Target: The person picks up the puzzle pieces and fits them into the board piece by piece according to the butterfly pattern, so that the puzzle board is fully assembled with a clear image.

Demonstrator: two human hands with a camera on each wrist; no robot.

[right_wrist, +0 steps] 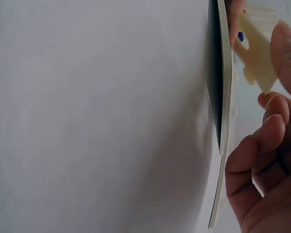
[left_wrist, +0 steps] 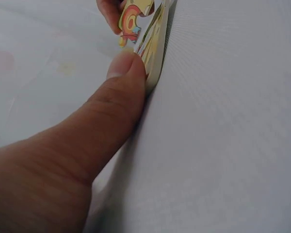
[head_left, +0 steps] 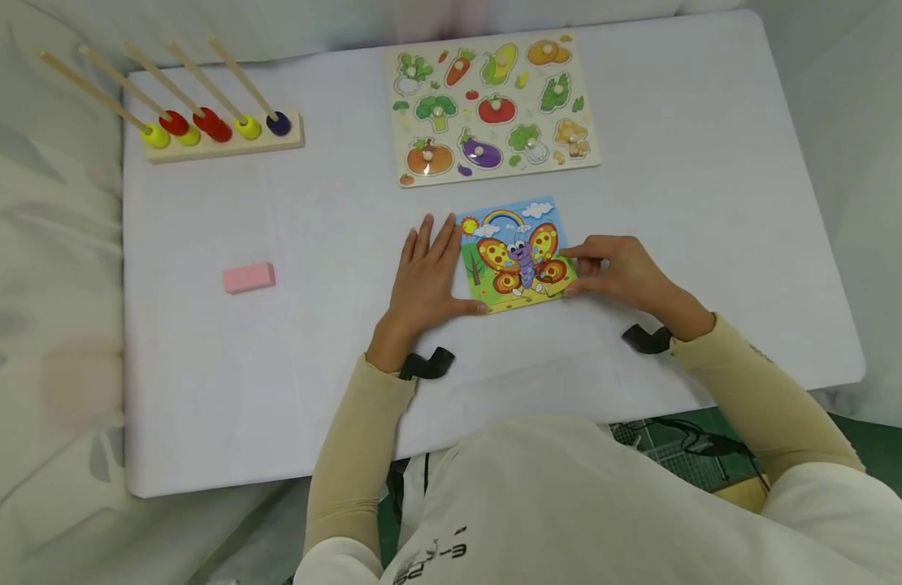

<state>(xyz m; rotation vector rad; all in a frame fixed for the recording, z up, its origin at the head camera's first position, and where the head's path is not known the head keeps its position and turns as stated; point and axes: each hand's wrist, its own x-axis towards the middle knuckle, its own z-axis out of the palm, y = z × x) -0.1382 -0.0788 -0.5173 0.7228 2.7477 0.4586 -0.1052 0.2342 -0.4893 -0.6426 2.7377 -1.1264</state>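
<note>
A small butterfly jigsaw puzzle [head_left: 504,253] lies on the white-covered table. My left hand [head_left: 425,280] rests along its left side with straight fingers, the thumb touching the lower left corner. At the lower right corner my right hand [head_left: 622,272] pinches a jigsaw piece [head_left: 559,275] between thumb and fingers. In the left wrist view that piece [left_wrist: 131,22], printed with part of an orange wing, is held above the puzzle board [left_wrist: 157,58]. From the right wrist the piece's plain tan back [right_wrist: 259,60] shows, apart from the board's edge [right_wrist: 225,87].
Behind the puzzle lies a vegetable peg board [head_left: 495,110]. A bead-stacking rack [head_left: 224,146] with upright wooden rods stands at the back left. A pink block [head_left: 249,278] sits on the left of the table [head_left: 327,406].
</note>
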